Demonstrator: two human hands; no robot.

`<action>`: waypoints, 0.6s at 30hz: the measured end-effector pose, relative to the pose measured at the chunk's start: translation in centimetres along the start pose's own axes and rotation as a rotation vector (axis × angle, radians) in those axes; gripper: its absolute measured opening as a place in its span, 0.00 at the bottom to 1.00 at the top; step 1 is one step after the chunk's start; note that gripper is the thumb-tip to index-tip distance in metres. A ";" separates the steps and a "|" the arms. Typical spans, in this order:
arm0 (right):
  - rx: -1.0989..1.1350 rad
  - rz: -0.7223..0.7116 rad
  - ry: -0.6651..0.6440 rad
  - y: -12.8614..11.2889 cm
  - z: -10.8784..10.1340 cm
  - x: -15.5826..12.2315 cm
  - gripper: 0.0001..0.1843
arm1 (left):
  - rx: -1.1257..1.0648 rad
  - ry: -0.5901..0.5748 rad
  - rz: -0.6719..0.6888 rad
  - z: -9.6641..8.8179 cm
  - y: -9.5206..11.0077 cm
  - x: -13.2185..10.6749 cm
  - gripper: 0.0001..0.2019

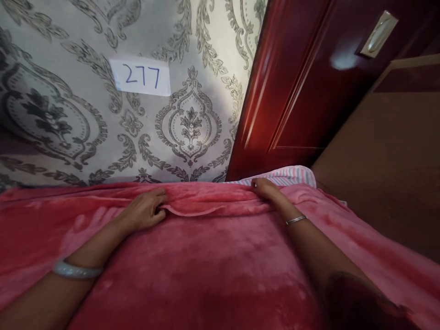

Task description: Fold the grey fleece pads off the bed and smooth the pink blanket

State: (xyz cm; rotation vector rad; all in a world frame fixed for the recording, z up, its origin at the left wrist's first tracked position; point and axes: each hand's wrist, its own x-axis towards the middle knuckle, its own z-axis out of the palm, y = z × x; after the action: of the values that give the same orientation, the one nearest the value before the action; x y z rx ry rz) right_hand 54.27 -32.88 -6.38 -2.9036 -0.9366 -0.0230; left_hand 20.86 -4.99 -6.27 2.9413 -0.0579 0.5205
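Observation:
A plush pink-red blanket (206, 266) spreads across the lower half of the head view. Along its far side, by the wall, the cloth lies in a folded band. My left hand (146, 208) has its fingers curled closed on this fold, left of the middle. Farther right, my right hand (264, 187) grips the blanket's far edge, its fingertips partly hidden. Between the two hands a loose flap of the hem sags slightly. A striped pink, white and grey cloth (292, 174) shows from under the blanket beside my right hand.
Behind the blanket stands a wall (192, 151) with grey damask wallpaper. A paper marked 277 (140, 77) is stuck on it. To the right is a dark red wooden door (292, 91) with a recessed metal handle (378, 34). Brown floor (385, 183) lies beyond the blanket's right side.

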 end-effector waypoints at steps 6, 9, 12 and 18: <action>0.220 0.119 0.504 -1.1 0.4 1.6 0.18 | 0.057 0.026 -0.045 0.0 0.3 0.1 0.05; 0.311 0.088 0.462 -1.5 2.0 2.4 0.18 | 0.065 0.001 -0.086 0.2 0.3 0.2 0.05; 0.304 0.052 0.363 -1.6 3.2 2.4 0.21 | 0.072 -0.002 -0.111 0.5 0.2 0.2 0.06; 0.280 -0.100 0.286 -1.7 0.5 0.1 0.18 | 0.091 0.016 -0.172 0.7 -0.3 0.0 0.05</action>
State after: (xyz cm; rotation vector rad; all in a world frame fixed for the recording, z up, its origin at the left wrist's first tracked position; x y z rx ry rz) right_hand 53.36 -31.37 -6.70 -2.5115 -0.9456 -0.2820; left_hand 21.12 -4.79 -6.91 2.9918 0.2239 0.5345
